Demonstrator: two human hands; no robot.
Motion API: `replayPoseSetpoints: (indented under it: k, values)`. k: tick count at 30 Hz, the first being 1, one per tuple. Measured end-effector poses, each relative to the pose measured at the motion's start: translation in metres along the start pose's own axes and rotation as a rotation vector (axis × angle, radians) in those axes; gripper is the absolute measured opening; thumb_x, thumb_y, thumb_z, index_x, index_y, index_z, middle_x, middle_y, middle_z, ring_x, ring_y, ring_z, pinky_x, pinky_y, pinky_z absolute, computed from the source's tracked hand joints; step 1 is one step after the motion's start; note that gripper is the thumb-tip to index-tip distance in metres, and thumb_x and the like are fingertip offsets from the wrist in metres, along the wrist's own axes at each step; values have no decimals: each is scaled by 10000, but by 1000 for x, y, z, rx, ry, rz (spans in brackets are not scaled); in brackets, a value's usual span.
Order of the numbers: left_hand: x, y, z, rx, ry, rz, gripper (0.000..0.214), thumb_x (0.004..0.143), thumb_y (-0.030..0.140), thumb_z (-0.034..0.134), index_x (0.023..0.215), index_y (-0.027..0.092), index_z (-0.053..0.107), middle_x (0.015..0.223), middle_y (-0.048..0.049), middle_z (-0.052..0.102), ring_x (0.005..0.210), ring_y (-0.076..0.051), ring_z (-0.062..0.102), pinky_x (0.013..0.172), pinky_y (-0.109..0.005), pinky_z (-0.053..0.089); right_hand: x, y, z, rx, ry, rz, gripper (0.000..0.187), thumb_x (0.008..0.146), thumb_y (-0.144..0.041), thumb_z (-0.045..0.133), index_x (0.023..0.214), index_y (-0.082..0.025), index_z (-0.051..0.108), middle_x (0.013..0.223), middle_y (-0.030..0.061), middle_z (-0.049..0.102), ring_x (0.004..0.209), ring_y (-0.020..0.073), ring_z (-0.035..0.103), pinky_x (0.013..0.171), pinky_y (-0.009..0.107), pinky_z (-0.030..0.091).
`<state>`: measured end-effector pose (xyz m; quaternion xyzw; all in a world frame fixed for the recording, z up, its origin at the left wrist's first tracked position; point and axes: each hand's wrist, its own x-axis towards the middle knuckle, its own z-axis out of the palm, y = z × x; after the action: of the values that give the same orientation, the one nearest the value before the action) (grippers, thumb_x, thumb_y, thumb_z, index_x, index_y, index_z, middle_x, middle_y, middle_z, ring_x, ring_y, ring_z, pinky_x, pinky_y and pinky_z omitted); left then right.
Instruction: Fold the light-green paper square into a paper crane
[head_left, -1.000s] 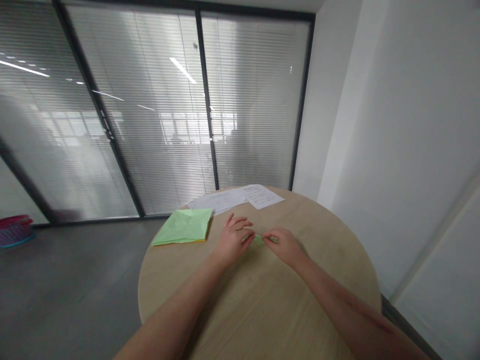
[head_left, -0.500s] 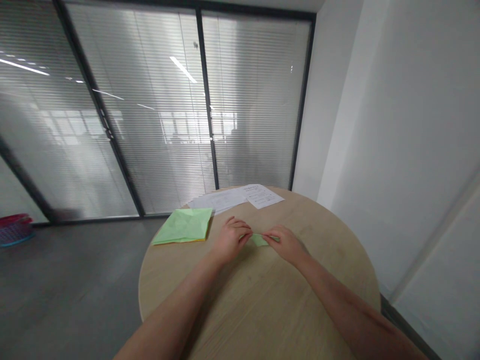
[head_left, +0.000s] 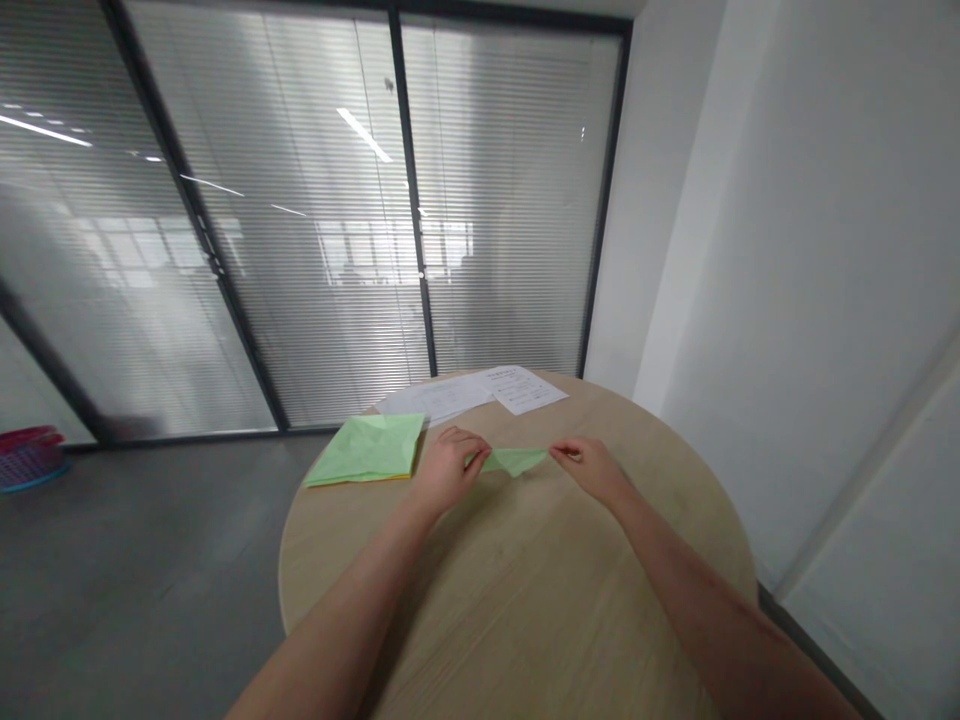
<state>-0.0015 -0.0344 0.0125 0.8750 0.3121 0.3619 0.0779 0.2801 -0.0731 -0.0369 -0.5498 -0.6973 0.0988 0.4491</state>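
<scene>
A small green piece of paper [head_left: 517,460] stretches between my two hands above the round wooden table, its lower edge coming to a point. My left hand [head_left: 452,464] pinches its left end, and the fingers cover that end. At the right corner, my right hand [head_left: 590,466] grips the paper between thumb and fingertips. To the left of my left hand lies a stack of green paper [head_left: 367,447], with a yellow edge showing underneath.
White printed sheets [head_left: 525,390] lie at the far edge of the round table [head_left: 480,620]. Beyond it stands a glass partition with blinds [head_left: 502,200]. A white wall [head_left: 825,250] is on the right. On the floor at far left sits a red and blue basket [head_left: 31,460].
My hands have moved apart, the right one further right and slightly up. More of the green paper now shows between them, drawn out into a triangle.
</scene>
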Motion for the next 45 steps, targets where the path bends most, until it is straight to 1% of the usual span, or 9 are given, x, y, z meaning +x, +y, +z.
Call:
replayPoseSetpoints:
  k: [10,14,17,23,27,33,37,41,45]
  values:
    - [-1,-9,2,-12,154,-112,208,923,287,517,915,218,712,944,-96,722,946,-260,631,926,-392,462,2,12,7,107,49,78,273,874,-421,597,931,-202,749,914,89,764,811,231,695,779,379,540]
    - [-2,-5,2,25,132,-100,235,952,291,470,961,216,693,969,-92,709,954,-253,628,910,-378,467,2,19,12,173,117,105,287,892,-432,566,961,-205,727,955,95,756,849,230,698,816,385,548]
    - [-4,0,2,60,96,-46,253,968,292,448,971,220,691,966,-94,699,954,-251,620,895,-372,466,0,13,15,219,129,77,319,911,-451,546,998,-205,731,987,110,752,882,238,700,824,387,552]
    - [-4,8,9,54,14,35,227,957,242,470,934,216,695,936,-101,706,932,-252,616,886,-378,455,-8,-19,17,186,-57,-43,260,887,-418,615,957,-218,765,952,84,757,855,220,693,737,329,539]
    - [-4,10,12,8,8,40,201,935,228,506,899,218,703,905,-107,706,913,-265,609,894,-401,448,-10,-28,20,190,-155,-50,228,877,-391,632,943,-225,773,923,66,760,825,206,684,731,318,527]
    - [-4,14,11,73,-15,46,203,941,240,499,920,230,701,914,-85,717,927,-239,625,1093,-468,331,-12,-29,25,247,-203,0,200,846,-362,656,920,-222,779,876,56,758,759,204,667,701,312,511]
    - [-6,17,11,162,-32,61,216,959,259,481,934,227,693,934,-65,729,966,-218,639,1150,-490,253,-13,-32,24,204,-270,-6,190,861,-337,627,870,-204,763,831,47,741,721,188,640,674,293,473]
    - [-6,13,7,191,77,68,169,943,310,549,961,226,694,1036,-54,732,1057,-231,625,1176,-543,181,-11,-24,25,186,-242,4,197,868,-344,599,838,-185,713,756,32,694,669,166,601,625,272,434]
    - [-4,-4,5,147,342,-81,342,913,355,592,1224,215,620,1293,-116,643,1240,-280,545,1151,-525,282,-7,-6,31,375,-111,95,200,874,-394,568,918,-210,631,817,24,686,731,171,628,645,271,473]
